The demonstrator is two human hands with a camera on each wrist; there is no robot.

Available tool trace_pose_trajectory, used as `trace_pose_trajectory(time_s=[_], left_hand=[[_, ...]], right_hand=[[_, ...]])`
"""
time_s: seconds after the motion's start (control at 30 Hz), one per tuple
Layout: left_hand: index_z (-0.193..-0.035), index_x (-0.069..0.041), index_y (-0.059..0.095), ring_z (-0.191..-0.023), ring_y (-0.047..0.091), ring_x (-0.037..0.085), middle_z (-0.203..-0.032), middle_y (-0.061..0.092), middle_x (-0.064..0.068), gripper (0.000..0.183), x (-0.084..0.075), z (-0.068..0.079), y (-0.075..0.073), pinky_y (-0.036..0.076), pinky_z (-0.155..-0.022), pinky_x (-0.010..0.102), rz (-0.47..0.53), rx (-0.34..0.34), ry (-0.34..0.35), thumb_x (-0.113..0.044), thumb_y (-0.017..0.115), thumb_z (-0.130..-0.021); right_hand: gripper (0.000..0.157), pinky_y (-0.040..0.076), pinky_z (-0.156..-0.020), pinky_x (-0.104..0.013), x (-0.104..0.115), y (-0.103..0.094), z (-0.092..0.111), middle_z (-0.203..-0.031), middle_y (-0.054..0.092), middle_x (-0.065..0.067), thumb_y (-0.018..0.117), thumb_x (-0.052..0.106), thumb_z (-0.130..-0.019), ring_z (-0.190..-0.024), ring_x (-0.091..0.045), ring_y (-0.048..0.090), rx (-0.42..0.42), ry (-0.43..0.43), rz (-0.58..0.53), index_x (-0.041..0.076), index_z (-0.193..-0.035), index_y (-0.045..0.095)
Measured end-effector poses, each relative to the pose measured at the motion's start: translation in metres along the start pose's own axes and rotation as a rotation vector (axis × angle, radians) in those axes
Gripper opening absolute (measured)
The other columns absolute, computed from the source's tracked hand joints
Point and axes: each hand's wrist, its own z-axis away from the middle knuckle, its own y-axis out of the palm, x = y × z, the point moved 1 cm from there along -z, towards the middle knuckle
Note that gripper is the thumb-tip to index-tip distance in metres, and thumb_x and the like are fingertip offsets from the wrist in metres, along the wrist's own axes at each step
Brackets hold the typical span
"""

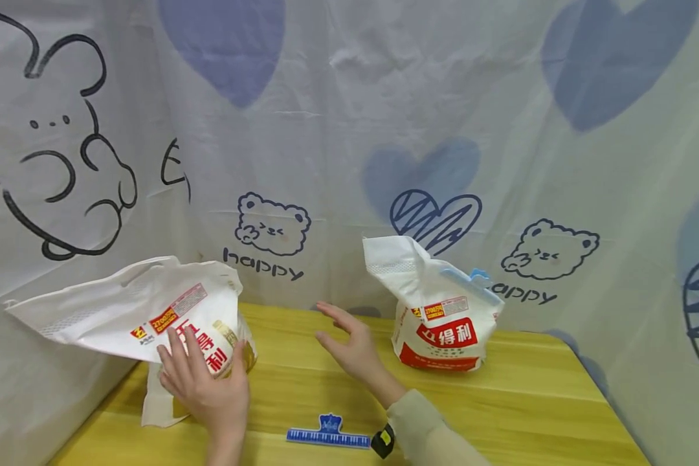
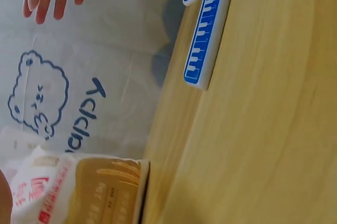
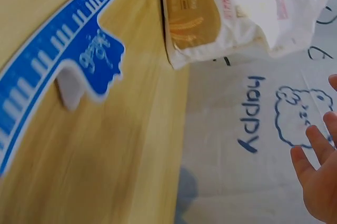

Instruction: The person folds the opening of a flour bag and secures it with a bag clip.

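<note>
My left hand rests against the front of a white flour bag, fingers spread over its red lettering. The bag's loose top slants out to the left, and its gold lower panel shows in the left wrist view. My right hand hovers over the middle of the table with its fingers extended and nothing held. Nearer the front lies a blue bag clip with a piano-key pattern, close to the right wrist. In the right wrist view the clip lies with its keys along the long edge.
A second white flour bag with a red band stands at the right, a light blue clip across its folded top. Behind the yellow wooden table hangs a printed curtain. A black band is on the right wrist.
</note>
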Motion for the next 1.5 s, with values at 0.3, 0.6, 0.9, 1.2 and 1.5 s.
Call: trace_pose_trajectory(time_s=[0.3,0.6,0.9,1.2,1.5], left_hand=[[-0.157,-0.008,0.044,-0.159,0.016,0.034,-0.171,0.022,0.019,0.095,0.031,-0.004,-0.013,0.003,-0.128,0.046,-0.027,-0.122,-0.142,-0.017,0.092,-0.076],[-0.16,-0.011,0.039,-0.156,0.02,0.041,-0.171,0.02,0.019,0.098,0.048,-0.003,-0.01,0.012,-0.128,0.047,0.018,-0.053,-0.204,-0.01,0.091,-0.077],[-0.163,-0.016,0.035,-0.144,0.041,0.039,-0.16,0.044,0.015,0.091,0.044,-0.011,-0.004,0.026,-0.123,0.045,0.067,-0.047,-0.322,-0.013,0.085,-0.087],[-0.162,-0.023,0.038,-0.142,0.045,0.042,-0.161,0.045,0.009,0.088,0.043,-0.012,-0.001,0.035,-0.116,0.061,0.035,-0.017,-0.361,-0.016,0.085,-0.087],[-0.159,-0.025,0.044,-0.141,0.048,0.041,-0.158,0.049,0.008,0.084,0.045,-0.014,-0.002,0.04,-0.11,0.066,-0.003,-0.029,-0.349,-0.015,0.085,-0.087]], right_hand=[[0.046,0.049,-0.111,-0.047,0.002,0.039,-0.013,-0.148,0.06,-0.003,0.072,0.012,-0.098,-0.133,-0.026,0.059,0.11,0.066,-0.08,0.014,-0.144,0.063],[0.047,0.05,-0.109,-0.038,0.008,0.085,-0.031,-0.148,0.06,-0.001,0.069,0.019,-0.1,-0.131,-0.019,0.061,0.199,0.174,-0.054,0.018,-0.146,0.06],[0.047,0.05,-0.111,-0.043,0.006,0.124,-0.051,-0.151,0.057,0.001,0.067,0.025,-0.102,-0.131,-0.02,0.06,0.215,0.283,-0.048,0.023,-0.149,0.058],[0.045,0.056,-0.097,-0.029,0.005,0.138,-0.061,-0.15,0.058,0.004,0.069,0.031,-0.101,-0.13,-0.023,0.061,0.226,0.336,-0.054,0.037,-0.145,0.061],[0.041,0.056,-0.085,-0.016,0.005,0.149,-0.058,-0.139,0.067,-0.002,0.07,0.019,-0.101,-0.121,-0.015,0.066,0.187,0.322,-0.117,0.03,-0.141,0.066]])
